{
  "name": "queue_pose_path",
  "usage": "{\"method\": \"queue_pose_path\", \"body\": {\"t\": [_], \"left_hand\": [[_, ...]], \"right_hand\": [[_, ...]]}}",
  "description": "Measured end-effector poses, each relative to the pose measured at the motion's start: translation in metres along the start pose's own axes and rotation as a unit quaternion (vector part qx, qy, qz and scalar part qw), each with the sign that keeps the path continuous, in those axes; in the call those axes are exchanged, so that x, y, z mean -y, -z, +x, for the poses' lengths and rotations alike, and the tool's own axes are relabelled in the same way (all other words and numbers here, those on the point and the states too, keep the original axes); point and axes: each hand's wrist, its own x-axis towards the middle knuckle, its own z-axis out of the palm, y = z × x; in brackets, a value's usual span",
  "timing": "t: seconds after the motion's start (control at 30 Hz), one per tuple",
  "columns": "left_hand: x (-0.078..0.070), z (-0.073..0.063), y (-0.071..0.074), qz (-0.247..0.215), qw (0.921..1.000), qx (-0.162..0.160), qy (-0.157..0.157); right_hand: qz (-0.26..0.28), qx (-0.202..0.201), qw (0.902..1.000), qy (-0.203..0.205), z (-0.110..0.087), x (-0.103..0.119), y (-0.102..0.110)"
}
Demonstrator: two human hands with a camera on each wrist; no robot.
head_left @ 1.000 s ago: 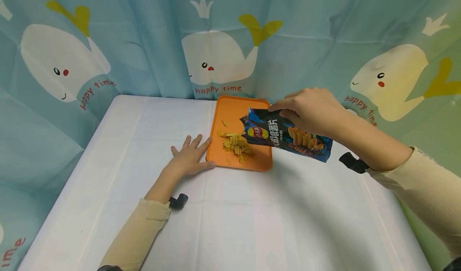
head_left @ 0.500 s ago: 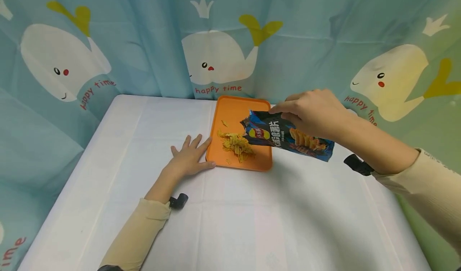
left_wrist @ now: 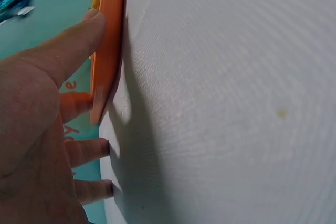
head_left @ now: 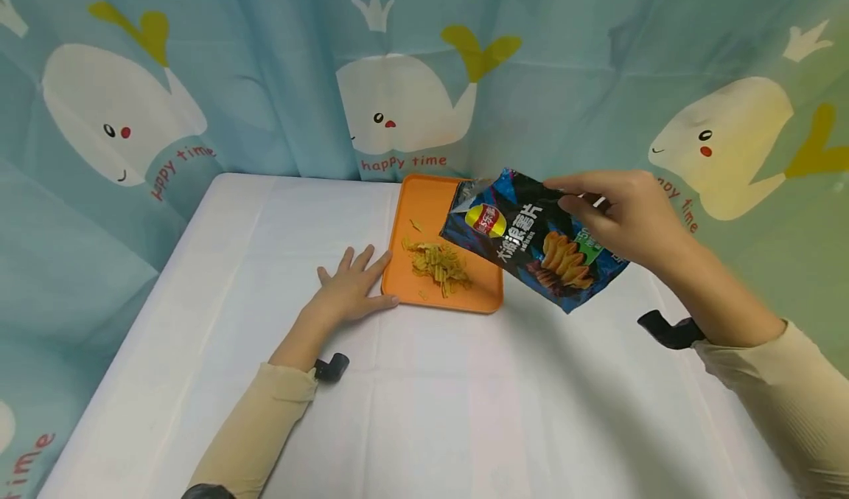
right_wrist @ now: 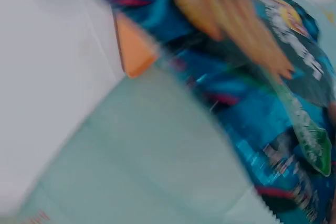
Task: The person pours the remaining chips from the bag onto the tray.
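Wavy potato chips point(head_left: 438, 264) lie in a loose pile on an orange tray point(head_left: 484, 300) at the table's far side. My left hand point(head_left: 345, 291) rests with fingers spread at the tray's left edge; the thumb touches the tray's side point(left_wrist: 109, 45) in the left wrist view. Above the tray's right part, my right hand point(head_left: 623, 208) pinches a blue-black chip bag point(head_left: 530, 245) by its upper edge. The bag is tilted, its torn end facing left over the tray. In the right wrist view the bag point(right_wrist: 252, 93) fills much of the picture and looks blurred.
A white cloth covers the table point(head_left: 424, 410). Behind it hangs a blue-green curtain point(head_left: 278, 79) with whale prints, right beyond the tray's far edge. Dark wrist cameras point(head_left: 333, 368) sit on both forearms.
The right hand has moved right and slightly toward me, turning the bag so its front shows broader and its torn end sits higher. The left hand and the tray stay put.
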Motion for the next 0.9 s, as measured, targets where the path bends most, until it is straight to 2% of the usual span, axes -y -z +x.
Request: {"method": "queue_pose_path", "body": {"t": [0.07, 0.13, 0.23, 0.3, 0.4, 0.43, 0.53, 0.63, 0.7, 0.77, 0.8, 0.9], "left_hand": [[-0.001, 0.002, 0.0, -0.003, 1.0, 0.0, -0.005], [-0.001, 0.004, -0.001, -0.003, 1.0, 0.005, -0.008], [0.0, 0.006, -0.002, 0.001, 0.9999, 0.01, -0.009], [0.002, 0.006, -0.003, 0.001, 0.9999, 0.011, -0.006], [0.004, 0.006, -0.005, -0.002, 0.9999, 0.011, -0.006], [0.005, 0.006, -0.006, -0.004, 0.9999, 0.009, -0.008], [0.007, 0.004, -0.009, -0.006, 0.9999, 0.008, -0.01], [0.008, 0.002, -0.01, -0.008, 0.9999, 0.006, -0.01], [0.009, 0.001, -0.01, -0.008, 0.9999, 0.005, -0.01], [0.01, 0.0, -0.011, -0.007, 0.9999, 0.004, -0.01], [0.01, -0.001, -0.011, -0.006, 0.9999, 0.003, -0.009], [0.011, -0.002, -0.011, -0.003, 1.0, 0.002, -0.005]], "right_hand": [[0.043, -0.039, 0.9974, -0.042, -0.013, -0.008, -0.003], [0.086, -0.078, 0.9889, -0.093, -0.028, -0.014, -0.009], [0.159, -0.128, 0.9641, -0.17, -0.05, -0.023, -0.019], [0.205, -0.154, 0.9421, -0.216, -0.065, -0.029, -0.027], [0.264, -0.205, 0.898, -0.286, -0.085, -0.037, -0.038], [0.284, -0.224, 0.8797, -0.309, -0.091, -0.04, -0.042], [0.332, -0.285, 0.8162, -0.377, -0.108, -0.046, -0.053], [0.363, -0.321, 0.7561, -0.44, -0.121, -0.053, -0.063], [0.371, -0.33, 0.7247, -0.478, -0.128, -0.058, -0.068], [0.381, -0.33, 0.6959, -0.512, -0.135, -0.064, -0.074], [0.384, -0.328, 0.685, -0.525, -0.137, -0.066, -0.076], [0.387, -0.316, 0.6664, -0.553, -0.144, -0.073, -0.084]]}}
